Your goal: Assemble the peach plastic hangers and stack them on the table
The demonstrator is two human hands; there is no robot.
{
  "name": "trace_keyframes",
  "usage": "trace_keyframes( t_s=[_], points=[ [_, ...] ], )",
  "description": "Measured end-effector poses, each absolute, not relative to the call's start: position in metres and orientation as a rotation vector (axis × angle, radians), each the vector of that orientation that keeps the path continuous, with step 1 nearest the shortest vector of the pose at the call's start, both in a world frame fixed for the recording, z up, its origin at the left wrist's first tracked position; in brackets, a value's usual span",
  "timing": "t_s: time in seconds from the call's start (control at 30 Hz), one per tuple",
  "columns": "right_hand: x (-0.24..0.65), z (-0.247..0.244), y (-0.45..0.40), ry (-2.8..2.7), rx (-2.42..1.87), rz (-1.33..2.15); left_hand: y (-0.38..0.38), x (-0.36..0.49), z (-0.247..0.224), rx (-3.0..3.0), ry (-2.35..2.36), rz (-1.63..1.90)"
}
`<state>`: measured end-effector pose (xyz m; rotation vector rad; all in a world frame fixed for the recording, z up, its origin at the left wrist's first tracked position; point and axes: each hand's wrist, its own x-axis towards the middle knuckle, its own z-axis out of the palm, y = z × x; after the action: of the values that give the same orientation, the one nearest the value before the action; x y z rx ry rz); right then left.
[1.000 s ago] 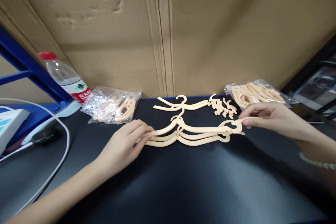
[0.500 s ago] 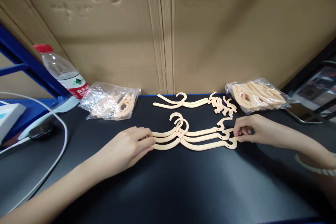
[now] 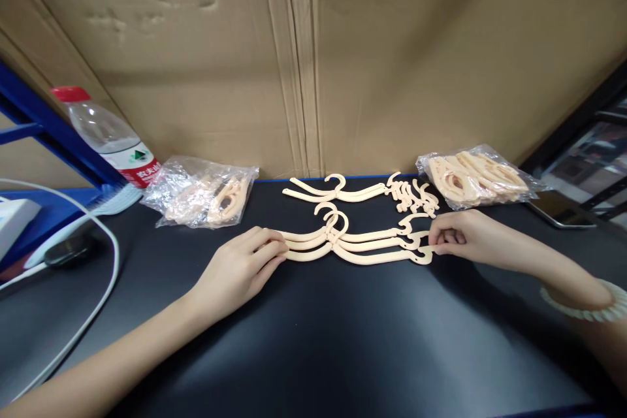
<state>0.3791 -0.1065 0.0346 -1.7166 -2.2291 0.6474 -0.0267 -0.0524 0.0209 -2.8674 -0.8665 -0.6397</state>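
Observation:
Several beige clothes hangers lie in a row on the black table, their hooks crossing near the middle. My left hand is closed on their left ends, which its fingers hide. At the right, my right hand pinches the tip of a small hooked end piece that joins the nearest hanger's right arm. Similar end pieces sit on the hangers behind it. Farther back lie more hanger parts, with a heap of small hooked pieces at their right end.
Clear plastic bags of beige hanger parts lie at the back left and back right. A red-capped bottle leans at the left near a white cable. A cardboard wall closes off the back; a phone lies at right.
The nearest hangers and both hands sit slightly higher in the view, with the rows closer together. The whole view has shifted a little. Both hands keep their hold.

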Motion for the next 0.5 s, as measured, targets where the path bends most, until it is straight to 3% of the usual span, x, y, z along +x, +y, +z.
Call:
trace_keyframes(
  t_s=[0.33, 0.5],
  points=[
    [0.382, 0.036, -0.105, -2.205, -1.681, 0.573, -0.053, -0.028, 0.017, -2.856, -0.897, -0.724],
    [0.382, 0.048, -0.108, -1.935, -1.690, 0.297, -0.055, -0.027, 0.019, -2.846, -0.945, -0.820]
  ],
)
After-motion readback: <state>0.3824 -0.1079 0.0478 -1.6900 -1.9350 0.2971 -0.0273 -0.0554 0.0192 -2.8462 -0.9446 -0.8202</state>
